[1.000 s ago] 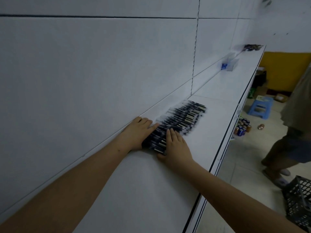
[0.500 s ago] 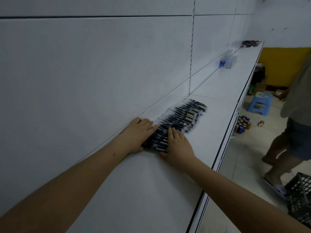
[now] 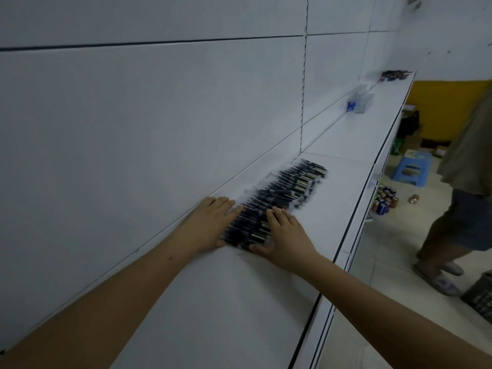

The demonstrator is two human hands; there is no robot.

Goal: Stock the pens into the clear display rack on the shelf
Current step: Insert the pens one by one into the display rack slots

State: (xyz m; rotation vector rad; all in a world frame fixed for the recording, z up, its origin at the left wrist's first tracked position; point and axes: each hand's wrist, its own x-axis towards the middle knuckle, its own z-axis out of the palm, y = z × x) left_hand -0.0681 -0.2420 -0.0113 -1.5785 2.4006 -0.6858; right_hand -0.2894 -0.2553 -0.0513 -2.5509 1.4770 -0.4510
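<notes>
1. A shop being stocked is shown: a long white shelf [image 3: 266, 302] is fixed to a slotted white back panel [image 3: 149, 110], as retail shelving is.
2. Many like pens [image 3: 279, 195] are laid in a row on the shelf, with a clear rack [image 3: 363, 101] farther along.
3. Cans [image 3: 384, 201], a stool [image 3: 411, 169] and a crate [image 3: 480, 296] are seen on the tiled floor.

pens [image 3: 279, 198] against back wall [image 3: 159, 115], shelf [image 3: 332, 187] front open
</notes>
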